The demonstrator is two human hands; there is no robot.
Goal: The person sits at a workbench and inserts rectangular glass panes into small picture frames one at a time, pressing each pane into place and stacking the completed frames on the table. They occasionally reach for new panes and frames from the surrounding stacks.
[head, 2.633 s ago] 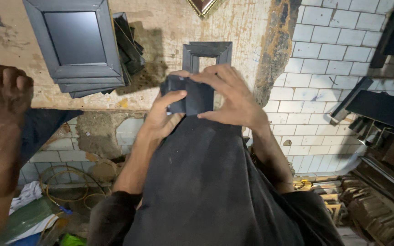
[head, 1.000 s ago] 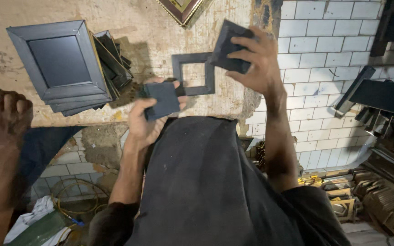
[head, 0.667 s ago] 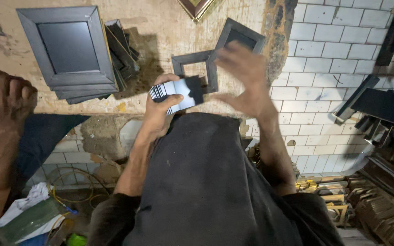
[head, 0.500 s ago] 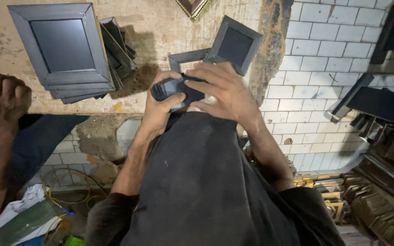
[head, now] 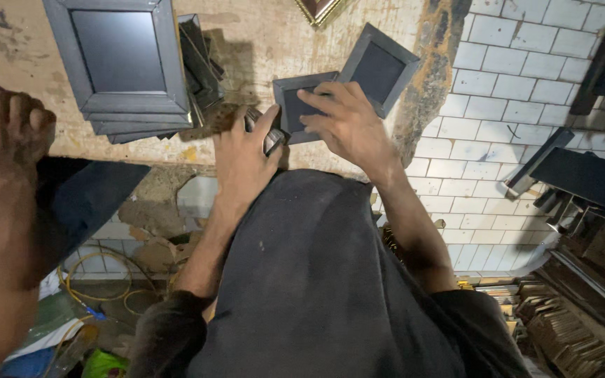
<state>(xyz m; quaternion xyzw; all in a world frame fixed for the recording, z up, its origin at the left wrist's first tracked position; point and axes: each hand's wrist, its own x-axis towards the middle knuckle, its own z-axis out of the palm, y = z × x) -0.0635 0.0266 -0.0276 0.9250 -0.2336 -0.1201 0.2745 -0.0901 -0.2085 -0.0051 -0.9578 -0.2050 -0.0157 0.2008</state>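
Note:
My left hand [head: 241, 150] grips a small stack of dark backing panels [head: 272, 138] at the edge of the worn work surface [head: 260, 42]. My right hand [head: 348, 122] lies with its fingers spread flat on a small dark picture frame [head: 290, 105] right beside that stack. It presses on the dark panel inside the frame. A second small frame [head: 379, 68], filled with a dark panel, lies tilted just beyond the right hand. My dark-clothed lap fills the lower middle.
A stack of larger grey frames [head: 120, 63] sits at the far left of the surface, with dark pieces [head: 201, 52] leaning beside it. A bare foot [head: 5, 129] rests at the left edge. White tiled wall [head: 498, 91], dark frame mouldings [head: 589, 175] and wires [head: 99, 287] lie around.
My right hand set a filled small frame down at the upper right and came back to the stack. It now presses on the small frame, whose opening has turned dark.

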